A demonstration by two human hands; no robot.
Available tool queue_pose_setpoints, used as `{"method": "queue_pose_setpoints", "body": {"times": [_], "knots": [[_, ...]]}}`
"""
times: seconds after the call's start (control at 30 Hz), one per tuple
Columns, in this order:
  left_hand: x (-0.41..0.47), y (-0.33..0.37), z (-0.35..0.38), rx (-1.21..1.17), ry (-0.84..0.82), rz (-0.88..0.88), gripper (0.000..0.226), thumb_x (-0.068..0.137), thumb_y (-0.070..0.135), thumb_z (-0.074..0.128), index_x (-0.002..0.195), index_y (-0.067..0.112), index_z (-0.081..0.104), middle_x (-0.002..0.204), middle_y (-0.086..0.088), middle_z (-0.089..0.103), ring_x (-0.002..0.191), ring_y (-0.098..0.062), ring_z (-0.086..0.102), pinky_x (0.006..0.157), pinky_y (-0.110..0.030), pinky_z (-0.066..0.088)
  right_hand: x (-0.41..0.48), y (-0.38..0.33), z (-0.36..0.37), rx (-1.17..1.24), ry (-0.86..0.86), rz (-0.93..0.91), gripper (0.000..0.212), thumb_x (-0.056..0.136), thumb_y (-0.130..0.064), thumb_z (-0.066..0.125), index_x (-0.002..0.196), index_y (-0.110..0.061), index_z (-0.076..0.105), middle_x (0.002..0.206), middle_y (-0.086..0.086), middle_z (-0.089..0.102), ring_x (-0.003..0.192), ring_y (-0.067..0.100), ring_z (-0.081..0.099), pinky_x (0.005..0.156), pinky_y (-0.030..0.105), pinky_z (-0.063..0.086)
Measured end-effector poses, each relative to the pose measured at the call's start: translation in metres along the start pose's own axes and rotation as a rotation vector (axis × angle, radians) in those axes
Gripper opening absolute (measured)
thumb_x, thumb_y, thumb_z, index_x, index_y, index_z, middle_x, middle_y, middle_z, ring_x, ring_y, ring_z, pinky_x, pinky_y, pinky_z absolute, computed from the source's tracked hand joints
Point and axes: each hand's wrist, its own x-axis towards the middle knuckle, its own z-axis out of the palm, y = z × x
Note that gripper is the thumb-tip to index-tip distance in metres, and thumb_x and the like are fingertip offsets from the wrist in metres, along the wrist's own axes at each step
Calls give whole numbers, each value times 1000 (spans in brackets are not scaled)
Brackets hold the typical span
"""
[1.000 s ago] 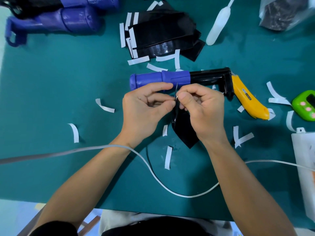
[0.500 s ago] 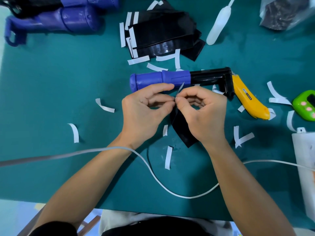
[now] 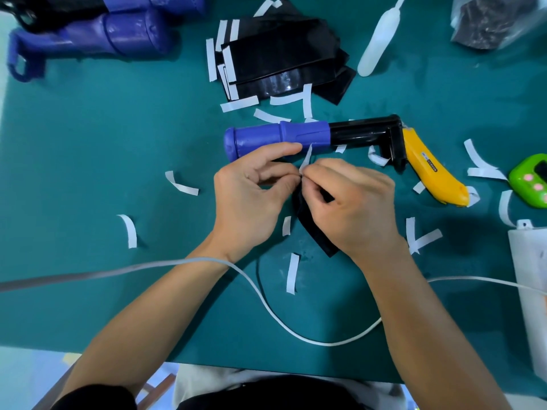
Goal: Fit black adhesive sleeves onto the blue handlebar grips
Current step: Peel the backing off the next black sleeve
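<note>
A person's two hands are meeting over a green worktop (image 3: 118, 143), working a black sleeve (image 3: 313, 232) that is hanging between them and reaching down under the right palm. The left hand (image 3: 248, 208) is keeping a narrow grip, thumb and curled fingers pinching the sleeve's top edge, while its forefinger is lying stretched along the near side of the blue handle (image 3: 266, 139). The right hand (image 3: 352, 208) is pinching the foot of a white backing strip (image 3: 306, 158), which is standing up between the fingertips of both hands.

The blue handle is lying flat just beyond the hands, its black L-shaped bar (image 3: 364, 133) pointing right and touching a yellow utility knife (image 3: 429, 170). A stack of black sleeves (image 3: 281, 57) is sitting farther back, beside a white squeeze bottle (image 3: 376, 45). More blue handles (image 3: 118, 34) are lying at the far left corner. Peeled white strips (image 3: 291, 273) are littering the worktop around the hands. A white cable (image 3: 266, 300) is curving under both forearms, and a green timer (image 3: 532, 182) is sitting at the right edge.
</note>
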Motion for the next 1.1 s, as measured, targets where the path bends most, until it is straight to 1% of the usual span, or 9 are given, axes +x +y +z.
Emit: {"method": "queue_pose_setpoints", "body": {"times": [0.1,0.17,0.4,0.6,0.73,0.8,0.93,1.0,1.1], "knots": [[1,1,0,-35,1,-13,53,84,1,76,105,49,74,83,7,80,78,-13,74,82,-29,60,1,-2,0,-34,22,-39,25,95,-5,67,71,-6,71,63,7,60,51,31,46,48,38,42],[2,1,-1,-52,-5,-17,53,83,0,76,104,49,76,82,6,80,76,-14,74,81,-30,60,2,-2,1,-29,29,-53,25,96,-5,67,70,-7,71,61,6,58,51,30,45,49,36,40],[3,2,-4,-15,-12,1,61,82,0,75,106,55,73,80,11,79,77,-12,73,84,-28,58,1,-1,5,9,28,-56,25,95,-4,69,70,-6,71,64,7,64,50,30,52,49,39,43],[2,2,-5,-17,-12,12,64,81,-3,74,107,55,73,80,12,78,78,-9,74,84,-22,57,1,-1,5,76,46,-35,26,90,0,71,65,-4,69,60,8,61,47,31,47,44,39,42],[3,2,-5,-30,-13,5,65,80,-5,75,106,55,73,80,12,78,77,-8,74,85,-25,57,1,-2,6,130,45,26,22,86,2,71,66,-5,71,60,7,61,47,30,48,44,39,43],[3,2,-5,-51,-15,-4,64,79,-6,74,106,52,74,79,10,79,75,-8,72,82,-25,57,1,-2,6,178,36,75,18,84,3,71,69,-5,73,62,7,63,49,29,52,46,39,45],[4,2,-5,-144,3,-70,51,79,-8,74,109,34,73,78,2,79,69,-13,70,77,-28,59,0,-1,2,235,66,139,11,88,0,76,81,-7,80,79,1,76,61,20,66,54,36,51],[5,4,-5,-167,17,-115,46,80,-6,75,109,28,72,78,0,80,70,-13,71,77,-28,59,-2,-3,1,203,93,137,8,89,-3,79,84,-8,81,84,-1,78,66,15,68,56,33,53],[5,5,-5,-173,22,-150,43,80,-6,75,110,25,72,78,-1,79,71,-14,71,80,-30,59,-2,-5,3,257,89,180,7,90,-3,78,85,-8,81,85,-1,78,68,15,68,59,34,54]]}}
